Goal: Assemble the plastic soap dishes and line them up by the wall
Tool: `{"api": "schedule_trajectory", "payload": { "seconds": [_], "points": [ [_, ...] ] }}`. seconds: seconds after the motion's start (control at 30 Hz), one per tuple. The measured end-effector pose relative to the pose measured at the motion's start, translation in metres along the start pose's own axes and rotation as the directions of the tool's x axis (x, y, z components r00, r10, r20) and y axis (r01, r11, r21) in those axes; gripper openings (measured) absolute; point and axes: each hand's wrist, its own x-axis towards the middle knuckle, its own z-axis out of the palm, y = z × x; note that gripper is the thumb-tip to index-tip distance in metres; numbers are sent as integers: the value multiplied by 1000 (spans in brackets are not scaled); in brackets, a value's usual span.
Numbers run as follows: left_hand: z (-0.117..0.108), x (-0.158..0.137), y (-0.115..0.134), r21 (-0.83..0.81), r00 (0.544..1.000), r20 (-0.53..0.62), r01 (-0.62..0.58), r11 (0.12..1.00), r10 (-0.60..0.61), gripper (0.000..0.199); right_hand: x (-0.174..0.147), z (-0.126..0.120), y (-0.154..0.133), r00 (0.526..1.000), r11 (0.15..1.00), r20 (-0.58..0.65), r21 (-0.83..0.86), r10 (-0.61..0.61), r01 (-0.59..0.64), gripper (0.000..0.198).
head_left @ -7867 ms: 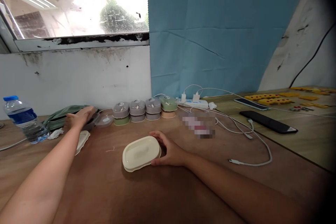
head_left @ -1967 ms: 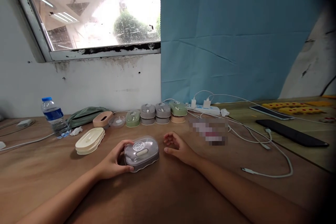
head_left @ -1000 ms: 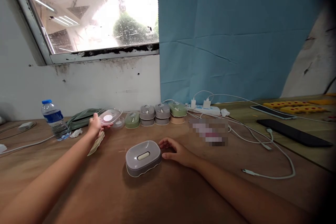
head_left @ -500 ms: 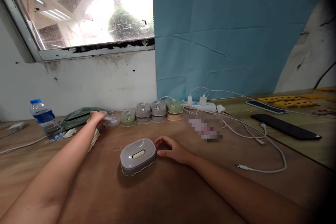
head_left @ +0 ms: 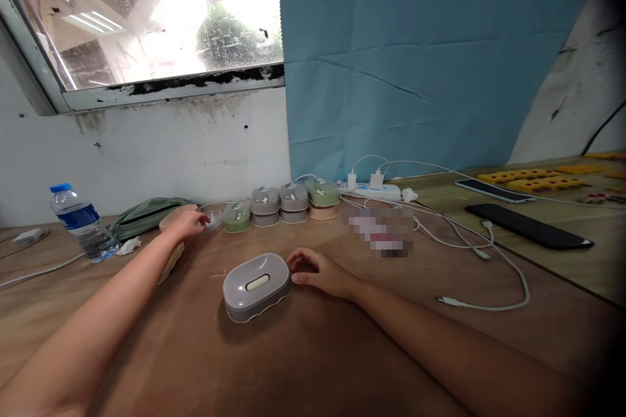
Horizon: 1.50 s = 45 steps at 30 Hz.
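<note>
Hands well apart. Gray box [head_left: 257, 287] flat on worktop [head_left: 293, 365]. Right hand [head_left: 315, 272] at box's right end, fingers loosely bent, maybe so box won't slide. Left hand [head_left: 187, 225] behind box, to left, near clear lid [head_left: 214, 221]; can't see if gripping.

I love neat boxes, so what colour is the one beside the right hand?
The box is purplish grey; the head view shows it best.

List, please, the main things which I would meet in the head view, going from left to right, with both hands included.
Water bottle, green pouch, left hand, grey box, right hand, near white cable plug, long black device.
</note>
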Motion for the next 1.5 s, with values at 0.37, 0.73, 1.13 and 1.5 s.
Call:
{"api": "schedule_trajectory", "payload": {
  "seconds": [0.37,0.73,1.13,1.5],
  "points": [
    [2,-7,-6,-45,992,6,-127,991,128,30,0,0,3,1000,1000,12,-8,4,-4,30],
    [6,-11,-9,-74,994,-43,-107,992,104,31,0,1,1,1000,1000,4,-15,4,-4,29],
    [19,-4,-15,-41,993,-42,-115,992,114,30,-1,0,1,1000,1000,6,3,24,-24,30],
    [14,-6,-5,17,990,-69,-121,992,122,30,0,0,-1,1000,1000,1,-15,19,-19,30]
  ]
}}
